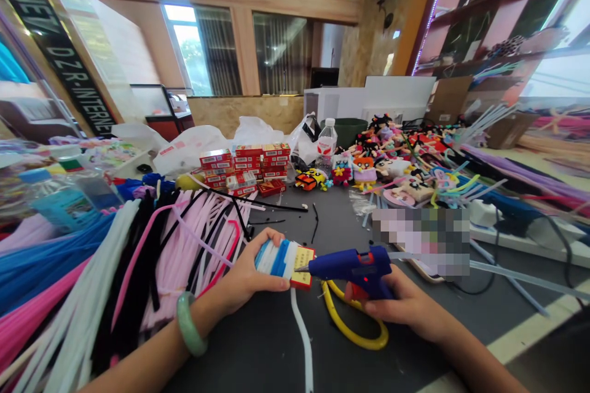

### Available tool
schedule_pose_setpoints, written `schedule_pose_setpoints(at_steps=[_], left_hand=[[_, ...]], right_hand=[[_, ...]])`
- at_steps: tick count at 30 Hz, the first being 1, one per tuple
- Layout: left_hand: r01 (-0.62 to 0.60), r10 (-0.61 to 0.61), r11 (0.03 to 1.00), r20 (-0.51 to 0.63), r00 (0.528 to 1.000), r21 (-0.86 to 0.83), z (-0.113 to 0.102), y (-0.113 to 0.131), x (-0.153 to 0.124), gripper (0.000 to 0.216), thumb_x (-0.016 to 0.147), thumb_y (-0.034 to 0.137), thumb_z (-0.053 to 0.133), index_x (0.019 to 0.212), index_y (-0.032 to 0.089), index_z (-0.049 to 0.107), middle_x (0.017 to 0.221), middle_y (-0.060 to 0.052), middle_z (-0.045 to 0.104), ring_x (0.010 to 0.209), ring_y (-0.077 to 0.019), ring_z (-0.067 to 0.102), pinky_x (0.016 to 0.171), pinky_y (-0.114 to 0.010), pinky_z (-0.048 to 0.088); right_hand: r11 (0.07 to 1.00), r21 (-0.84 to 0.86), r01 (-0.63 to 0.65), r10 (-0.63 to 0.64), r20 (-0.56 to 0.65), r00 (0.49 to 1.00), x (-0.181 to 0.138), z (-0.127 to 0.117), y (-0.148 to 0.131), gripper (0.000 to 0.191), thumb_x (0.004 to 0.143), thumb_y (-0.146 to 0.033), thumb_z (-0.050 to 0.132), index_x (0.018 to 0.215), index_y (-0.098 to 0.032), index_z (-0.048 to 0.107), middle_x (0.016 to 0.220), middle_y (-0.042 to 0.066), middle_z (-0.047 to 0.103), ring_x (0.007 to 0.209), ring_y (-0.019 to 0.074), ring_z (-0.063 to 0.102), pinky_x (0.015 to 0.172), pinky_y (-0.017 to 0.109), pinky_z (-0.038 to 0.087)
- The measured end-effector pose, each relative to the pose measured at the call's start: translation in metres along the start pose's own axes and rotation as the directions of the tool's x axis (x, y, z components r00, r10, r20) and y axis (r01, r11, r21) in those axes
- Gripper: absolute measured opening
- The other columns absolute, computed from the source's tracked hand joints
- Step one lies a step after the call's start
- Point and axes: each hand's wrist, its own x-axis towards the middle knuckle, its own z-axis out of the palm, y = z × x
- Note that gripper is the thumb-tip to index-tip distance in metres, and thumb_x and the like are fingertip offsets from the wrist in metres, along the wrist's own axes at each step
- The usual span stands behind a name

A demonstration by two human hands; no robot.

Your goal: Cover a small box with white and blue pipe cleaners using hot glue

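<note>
My left hand [251, 273] grips a small red and yellow box [303, 265] whose left part is wrapped in white and blue fuzzy strips. From the box a white pipe cleaner [302, 338] hangs down toward me. In my right hand [405, 301] is a blue hot glue gun [353, 267], its red trigger under my fingers and a small red light showing. The gun's metal nozzle points left and lies over the yellow face of the box; whether it touches I cannot tell. Yellow-handled scissors [357, 331] lie just below the gun, their blades hidden.
Bundles of pipe cleaners [175, 258] cover the left side. Stacked red boxes [246, 163], a plastic bottle [327, 138] and small fuzzy dolls [364, 172] stand at the back. A white power strip [516, 236] and dark cable [483, 288] lie on the right.
</note>
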Motion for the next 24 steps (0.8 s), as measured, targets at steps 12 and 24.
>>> schedule_pose_setpoints(at_steps=[12, 24], left_hand=[[0.019, -0.021, 0.999, 0.033, 0.999, 0.048, 0.0008, 0.0009, -0.0007, 0.062, 0.047, 0.023, 0.085, 0.088, 0.023, 0.039, 0.103, 0.002, 0.046, 0.088, -0.0176, 0.054, 0.073, -0.028, 0.042], [-0.002, -0.002, 0.992, 0.028, 1.000, 0.129, -0.0011, 0.0011, 0.0000, 0.060, 0.048, 0.024, 0.085, 0.089, 0.022, 0.041, 0.103, 0.001, 0.045, 0.087, -0.0156, 0.050, 0.072, -0.026, 0.041]], right_hand=[[0.990, -0.123, 0.067, -0.061, 0.051, 0.997, 0.0015, 0.0005, -0.0053, 0.031, 0.067, -0.044, 0.068, 0.083, -0.018, 0.069, 0.085, 0.004, 0.063, 0.077, 0.0203, 0.055, 0.071, 0.032, 0.043], [0.983, -0.162, 0.081, -0.070, 0.072, 0.995, 0.0028, 0.0026, -0.0089, 0.031, 0.069, -0.047, 0.065, 0.079, -0.018, 0.063, 0.077, 0.002, 0.058, 0.072, 0.0186, 0.051, 0.068, 0.031, 0.041]])
